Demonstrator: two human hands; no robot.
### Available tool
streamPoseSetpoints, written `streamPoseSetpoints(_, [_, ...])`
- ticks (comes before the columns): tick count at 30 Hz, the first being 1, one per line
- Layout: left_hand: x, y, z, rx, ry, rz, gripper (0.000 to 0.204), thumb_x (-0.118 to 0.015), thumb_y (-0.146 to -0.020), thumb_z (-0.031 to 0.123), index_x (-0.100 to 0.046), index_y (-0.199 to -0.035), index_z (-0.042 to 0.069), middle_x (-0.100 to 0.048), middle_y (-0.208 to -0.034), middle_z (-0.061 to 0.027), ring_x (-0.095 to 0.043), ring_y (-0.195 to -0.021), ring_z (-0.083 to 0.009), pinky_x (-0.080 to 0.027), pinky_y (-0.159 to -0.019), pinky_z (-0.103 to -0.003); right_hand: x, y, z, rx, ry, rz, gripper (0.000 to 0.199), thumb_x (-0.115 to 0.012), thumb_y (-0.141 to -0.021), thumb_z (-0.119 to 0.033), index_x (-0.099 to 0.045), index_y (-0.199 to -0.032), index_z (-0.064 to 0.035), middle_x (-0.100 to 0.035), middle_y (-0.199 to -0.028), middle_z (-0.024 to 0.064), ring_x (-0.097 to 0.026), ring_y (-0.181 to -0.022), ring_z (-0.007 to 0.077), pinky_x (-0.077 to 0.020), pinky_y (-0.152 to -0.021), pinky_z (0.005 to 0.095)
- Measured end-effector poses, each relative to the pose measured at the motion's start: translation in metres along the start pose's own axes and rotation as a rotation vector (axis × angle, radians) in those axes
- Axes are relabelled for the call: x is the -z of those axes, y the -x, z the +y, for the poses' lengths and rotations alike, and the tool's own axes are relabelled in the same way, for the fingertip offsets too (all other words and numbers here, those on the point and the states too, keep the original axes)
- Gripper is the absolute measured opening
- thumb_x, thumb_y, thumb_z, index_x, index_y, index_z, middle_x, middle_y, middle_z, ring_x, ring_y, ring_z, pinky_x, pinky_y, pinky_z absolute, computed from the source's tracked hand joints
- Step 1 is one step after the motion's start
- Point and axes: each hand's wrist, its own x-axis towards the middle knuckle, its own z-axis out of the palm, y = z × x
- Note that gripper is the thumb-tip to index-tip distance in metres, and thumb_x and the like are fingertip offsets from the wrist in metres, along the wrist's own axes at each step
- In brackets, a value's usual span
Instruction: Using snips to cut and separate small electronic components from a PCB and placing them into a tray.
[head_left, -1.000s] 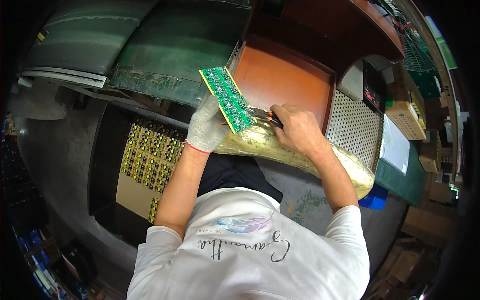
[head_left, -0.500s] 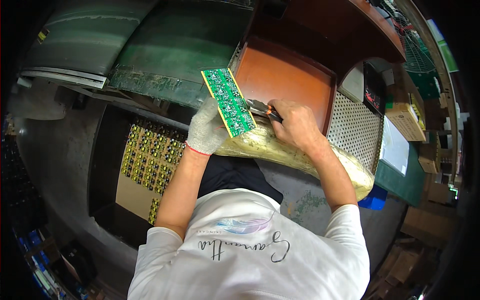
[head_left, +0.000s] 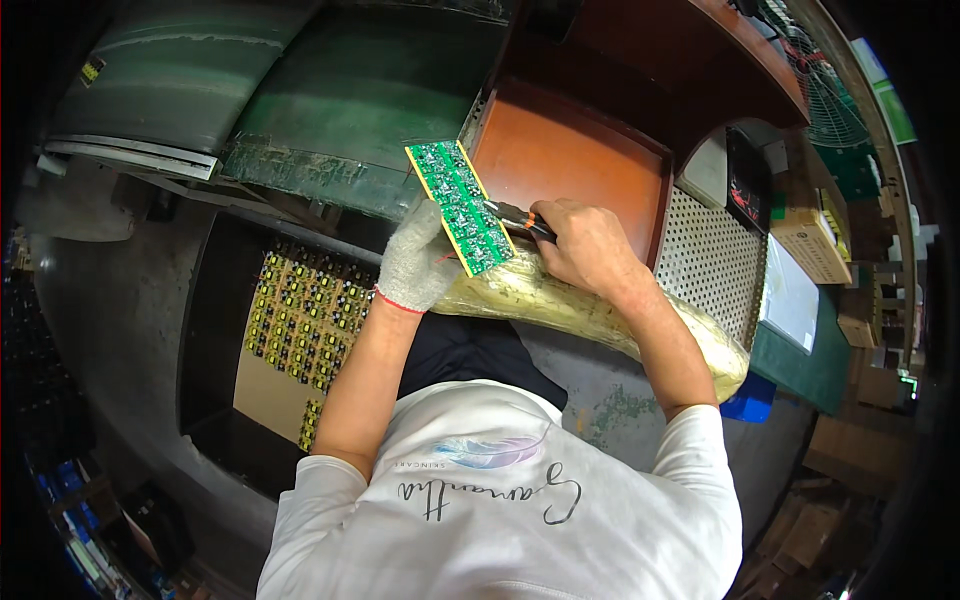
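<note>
My left hand (head_left: 413, 258), in a pale knitted glove with a red cuff edge, grips a green circuit board panel (head_left: 461, 207) by its left side. The panel is long, with yellowish edge strips and rows of solder joints and small parts facing up. My bare right hand (head_left: 588, 247) is closed round the orange and black handles of a pair of cutting pliers (head_left: 519, 216). The pliers' jaws touch or sit just above the right edge of the panel; which of the two I cannot tell. Below the panel runs a padded roll (head_left: 590, 318) wrapped in yellowish clear film.
An orange-brown tray (head_left: 570, 150) lies beyond my hands, with a perforated metal plate (head_left: 705, 255) to its right. At left, a dark bin (head_left: 215, 400) holds rows of boards with yellow parts (head_left: 310, 315). A green conveyor belt (head_left: 350, 110) fills the far left. Cardboard boxes (head_left: 810, 243) stand at right.
The pliers' jaws have shifted slightly left and turned a little against the panel's right edge. Both hands keep their holds; the panel has barely moved.
</note>
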Motion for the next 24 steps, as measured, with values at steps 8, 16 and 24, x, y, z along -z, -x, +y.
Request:
streamPoseSetpoints(8, [-0.0049,0.0006,-0.0016,-0.061,-0.055,-0.031,0.051,-0.072,-0.108,0.028,-0.056,-0.152,0.011,-0.071,-0.134,-0.0092,-0.073,-0.121,-0.0250,-0.061,-0.104,-0.047,-0.0033,0.0031,-0.0031,-0.080,0.060,-0.031,0.027,-0.073,-0.088,-0.012,-0.072,-0.113,-0.0010,-0.075,-0.097,0.0209,-0.074,-0.091,0.0438,-0.0597,-0.083,0.0539])
streamPoseSetpoints(16, [0.0035,0.0006,-0.0008,0.014,0.039,-0.019,0.048,-0.071,-0.108,0.028,-0.058,-0.150,0.009,-0.072,-0.131,-0.0094,-0.073,-0.120,-0.0251,-0.061,-0.104,-0.044,-0.0030,-0.0024,0.0009,-0.004,0.037,0.044,0.039,-0.073,-0.086,-0.010,-0.070,-0.124,-0.0015,-0.075,-0.101,0.0208,-0.074,-0.094,0.0434,-0.0599,-0.084,0.0538])
streamPoseSetpoints(24, [-0.0001,0.0011,0.0020,0.010,0.010,-0.023,0.047,-0.070,-0.108,0.030,-0.060,-0.149,0.008,-0.073,-0.132,-0.0096,-0.073,-0.120,-0.0249,-0.061,-0.104,-0.044,0.0000,-0.0060,0.0030,0.094,0.069,0.121,0.024,-0.071,-0.084,-0.009,-0.068,-0.106,-0.0002,-0.072,-0.090,0.0191,-0.073,-0.088,0.0416,-0.0597,-0.081,0.0536])
